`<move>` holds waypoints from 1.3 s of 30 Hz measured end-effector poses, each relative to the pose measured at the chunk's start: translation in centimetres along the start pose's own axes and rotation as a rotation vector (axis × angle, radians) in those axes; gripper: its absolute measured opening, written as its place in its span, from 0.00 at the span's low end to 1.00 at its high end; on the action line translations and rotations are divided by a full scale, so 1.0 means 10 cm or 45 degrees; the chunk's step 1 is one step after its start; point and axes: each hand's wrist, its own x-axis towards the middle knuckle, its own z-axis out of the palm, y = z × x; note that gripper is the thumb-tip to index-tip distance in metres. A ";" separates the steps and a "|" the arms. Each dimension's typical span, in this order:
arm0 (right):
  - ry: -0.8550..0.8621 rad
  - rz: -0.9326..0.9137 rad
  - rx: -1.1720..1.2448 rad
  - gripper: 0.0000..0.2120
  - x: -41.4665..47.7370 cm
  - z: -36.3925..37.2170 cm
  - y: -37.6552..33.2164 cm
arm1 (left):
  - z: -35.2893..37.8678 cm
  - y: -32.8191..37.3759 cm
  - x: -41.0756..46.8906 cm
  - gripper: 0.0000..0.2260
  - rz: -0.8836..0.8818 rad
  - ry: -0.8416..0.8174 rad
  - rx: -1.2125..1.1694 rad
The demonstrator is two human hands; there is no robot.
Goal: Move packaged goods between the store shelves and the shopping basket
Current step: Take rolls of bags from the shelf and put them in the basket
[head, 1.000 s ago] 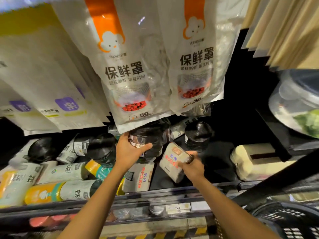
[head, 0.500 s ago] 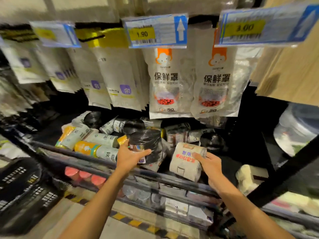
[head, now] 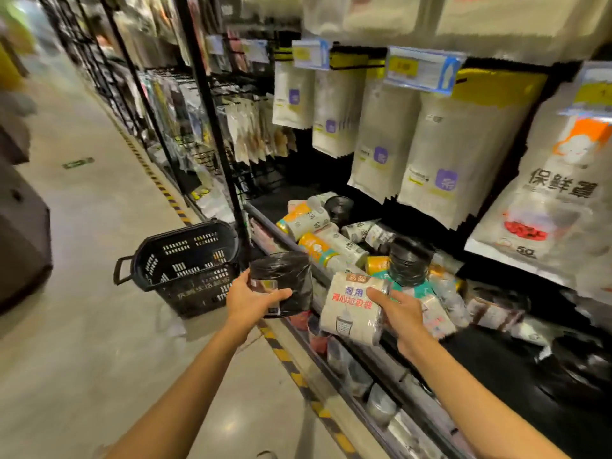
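A black roll (head: 284,282) was gripped by the left hand (head: 253,300), its long axis near upright, leaning slightly right. A pale roll (head: 351,309) with red lettering was clasped by the right hand (head: 400,312), its axis upright and label facing the camera. Both were held just off the shelf rail (head: 334,286), right of the black basket (head: 185,263) on the floor. Shelf goods beyond were blurred; the small print on the labels could not be read.

price tags (head: 422,69): blurred, unreadable | basket (head: 185,256): inside hidden | right-edge packets (head: 559,207): cropped
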 end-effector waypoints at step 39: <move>-0.383 0.369 -0.502 0.06 4.60 6.29 0.04 | -2.95 -1.74 5.78 0.36 -0.575 0.668 -0.005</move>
